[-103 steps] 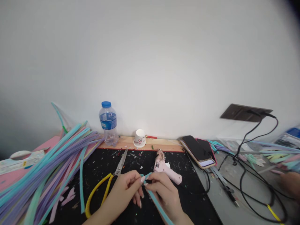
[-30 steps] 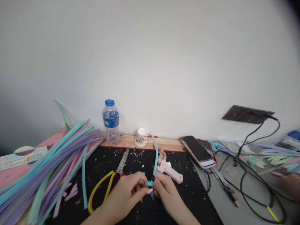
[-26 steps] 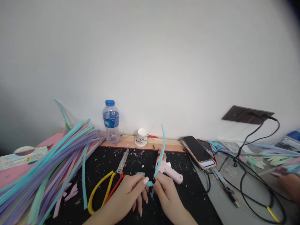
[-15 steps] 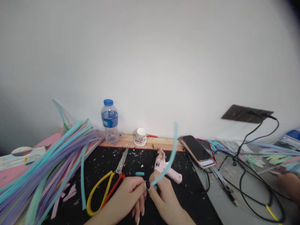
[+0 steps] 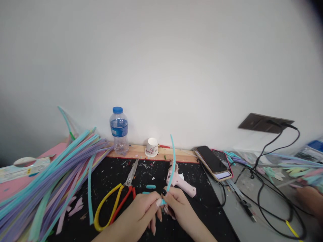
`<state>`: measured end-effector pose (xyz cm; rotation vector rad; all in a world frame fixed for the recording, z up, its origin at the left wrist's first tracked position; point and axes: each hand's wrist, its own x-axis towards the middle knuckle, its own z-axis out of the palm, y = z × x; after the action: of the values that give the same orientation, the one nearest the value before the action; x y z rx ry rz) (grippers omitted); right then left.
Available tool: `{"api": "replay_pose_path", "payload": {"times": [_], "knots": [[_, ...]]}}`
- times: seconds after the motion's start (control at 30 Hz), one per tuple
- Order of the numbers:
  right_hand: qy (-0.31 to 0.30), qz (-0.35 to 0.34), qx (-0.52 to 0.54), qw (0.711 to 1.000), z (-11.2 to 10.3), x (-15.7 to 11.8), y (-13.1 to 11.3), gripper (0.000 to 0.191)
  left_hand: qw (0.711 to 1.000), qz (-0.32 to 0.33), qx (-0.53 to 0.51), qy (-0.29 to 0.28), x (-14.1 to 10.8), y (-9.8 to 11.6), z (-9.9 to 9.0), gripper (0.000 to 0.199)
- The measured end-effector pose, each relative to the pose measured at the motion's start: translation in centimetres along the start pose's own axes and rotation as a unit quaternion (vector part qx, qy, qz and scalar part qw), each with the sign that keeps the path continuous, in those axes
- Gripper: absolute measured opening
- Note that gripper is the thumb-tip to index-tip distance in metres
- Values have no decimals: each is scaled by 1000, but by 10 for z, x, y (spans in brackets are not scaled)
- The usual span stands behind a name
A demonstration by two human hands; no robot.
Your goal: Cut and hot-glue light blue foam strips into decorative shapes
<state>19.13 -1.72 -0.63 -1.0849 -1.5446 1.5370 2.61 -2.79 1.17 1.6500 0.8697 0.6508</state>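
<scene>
Both hands meet over the black mat (image 5: 186, 211) at the bottom middle. A light blue pipe cleaner (image 5: 173, 161) rises from between them, its free end upright and slightly curved. My left hand (image 5: 145, 208) pinches its lower part with thumb and forefinger. My right hand (image 5: 178, 201), with a black thumbnail, pinches it just above and to the right. Fingers hide part of the lower end. Beyond the hands lie a short blue piece (image 5: 150, 187) and a pink glue gun (image 5: 183, 185). Scissors (image 5: 128, 183) with yellow and red handles lie left of my left hand.
A large heap of pastel pipe cleaners (image 5: 58, 178) fills the left. By the wall stand a water bottle (image 5: 119, 131) and a paper cup (image 5: 151, 148). Phones (image 5: 213, 161) and black cables (image 5: 261, 188) lie at right, near another person's hand (image 5: 309, 200).
The pipe cleaner's free end has swung left and now stands more upright. My hands have shifted slightly to the right, and another blue piece shows beside my left hand.
</scene>
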Motion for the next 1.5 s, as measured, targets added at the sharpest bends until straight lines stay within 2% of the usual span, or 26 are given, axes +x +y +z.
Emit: {"api": "replay_pose_path", "payload": {"times": [0.13, 0.23, 0.33, 0.43, 0.5, 0.6, 0.77, 0.83, 0.93, 1.0, 1.1, 1.17, 1.27, 1.5], "knots": [[17, -42, -56, 997, 1, -1, -6, 48, 999, -19, -30, 15, 3, -2, 2, 30], [21, -38, -65, 997, 1, -2, -9, 49, 1000, -15, 0, 16, 3, -4, 2, 28], [10, 8, -22, 1000, 0, -1, -8, 52, 992, 43, 117, 11, 2, -4, -2, 26], [7, 63, 39, 997, -1, -2, -4, 50, 958, 115, 262, 14, 0, -6, -7, 23], [5, 93, 72, 993, -1, -2, -2, 47, 938, 139, 317, 15, -1, -8, -8, 24], [-4, 115, 109, 987, 0, -4, 0, 47, 925, 155, 346, 23, -2, -11, -8, 25], [-29, 107, 184, 977, 2, -4, 2, 52, 921, 180, 345, 33, -3, -9, -6, 22], [-39, 99, 158, 982, 2, -3, 1, 54, 926, 173, 335, 29, -2, -8, -7, 22], [-14, 76, 77, 994, 1, -2, -5, 50, 948, 136, 288, 19, 0, -6, -9, 23], [-3, 54, 56, 997, -1, -2, -12, 41, 974, 92, 206, 10, 2, -5, -8, 25], [-29, 36, 79, 996, -3, -2, -18, 37, 999, 13, 38, -23, 5, -8, -4, 26], [-43, 40, 104, 993, -5, -2, -18, 38, 997, -23, -51, -47, 7, -11, 0, 24], [-39, 44, 129, 990, -7, -1, -13, 39, 990, -38, -122, -53, 7, -15, 3, 29], [-33, 29, 132, 990, -4, -1, -7, 36, 986, -61, -155, -14, 6, -19, 6, 37]]}}
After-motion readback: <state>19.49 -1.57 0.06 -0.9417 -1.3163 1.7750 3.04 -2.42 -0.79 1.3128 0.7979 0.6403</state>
